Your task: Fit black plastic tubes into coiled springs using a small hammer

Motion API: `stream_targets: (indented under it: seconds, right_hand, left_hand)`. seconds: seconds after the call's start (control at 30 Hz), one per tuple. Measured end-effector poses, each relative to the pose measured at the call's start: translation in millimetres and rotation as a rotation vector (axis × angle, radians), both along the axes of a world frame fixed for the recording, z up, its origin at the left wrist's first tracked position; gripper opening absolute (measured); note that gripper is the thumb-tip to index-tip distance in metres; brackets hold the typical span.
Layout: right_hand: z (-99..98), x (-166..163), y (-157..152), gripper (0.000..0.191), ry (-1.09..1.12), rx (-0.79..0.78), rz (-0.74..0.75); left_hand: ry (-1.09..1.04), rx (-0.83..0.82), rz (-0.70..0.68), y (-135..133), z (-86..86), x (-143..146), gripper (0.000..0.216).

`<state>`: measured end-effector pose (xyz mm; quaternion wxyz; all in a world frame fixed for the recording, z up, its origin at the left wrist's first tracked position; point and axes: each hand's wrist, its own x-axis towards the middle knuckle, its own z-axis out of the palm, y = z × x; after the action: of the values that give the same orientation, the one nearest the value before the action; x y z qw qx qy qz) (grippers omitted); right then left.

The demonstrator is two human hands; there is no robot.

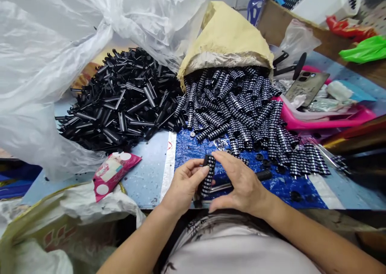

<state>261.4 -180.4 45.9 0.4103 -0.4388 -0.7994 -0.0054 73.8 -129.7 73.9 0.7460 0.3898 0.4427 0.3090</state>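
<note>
My left hand (188, 181) grips a black tube (208, 175) with rows of small white marks, held nearly upright over the table's front edge between thumb and fingers. Beside it, my right hand (241, 181) has its thumb and fingers spread apart, the index fingertip at or near the tube's top. Behind the right hand lies a metal rod (220, 188), partly hidden. A dark handle (263, 175) shows past that hand; whether it joins the rod I cannot tell. Straight ahead, a heap of similar patterned tubes (238, 109) spills from a yellow sack (233, 32).
A large pile of plain black plastic parts (129, 101) lies left under clear plastic sheeting (60, 44). A pink packet (114, 173) sits near the left edge. Right, a pink tray (319, 124) holds a phone (307, 87). Small black discs (265, 163) dot the blue sheet (193, 145).
</note>
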Motion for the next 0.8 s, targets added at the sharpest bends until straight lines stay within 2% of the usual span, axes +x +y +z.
stream_targets:
  seconds: [0.07,0.17,0.23,0.3,0.4,0.47,0.6,0.8]
  right_hand:
    - [-5.5,12.5,-7.9,0.089,-0.074,-0.100,0.029]
    - [-17.6,30.9,-20.1,0.033,-0.226,-0.245,0.050]
    - [-22.8,35.9,-24.6,0.017,-0.247,-0.288,0.046]
    - [-21.3,32.2,-24.2,0.023,-0.181,-0.281,0.017]
    - [-9.6,13.7,-14.5,0.058,0.000,-0.208,-0.022]
    - [-2.7,-1.8,-5.3,0.070,0.074,-0.152,-0.009]
    - [-3.7,-22.9,5.2,0.069,0.138,-0.069,0.004]
    - [-11.1,-26.3,-0.2,0.073,0.206,-0.026,0.020]
  left_hand:
    - [0.070,0.165,0.053,7.6,-7.6,-9.3,0.037]
    - [0.277,0.430,0.093,20.4,-20.1,-28.7,0.028]
    - [0.333,0.451,0.090,25.3,-24.7,-37.6,0.027]
    - [0.276,0.354,0.118,24.7,-24.1,-37.5,0.033]
    - [0.133,0.168,0.193,14.6,-16.1,-21.2,0.044]
    - [0.048,0.088,0.215,5.0,-9.9,-6.2,0.047]
    - [-0.038,0.042,0.223,-9.3,-3.5,12.3,0.044]
    - [0.036,0.175,0.190,-12.4,-6.2,7.9,0.041]
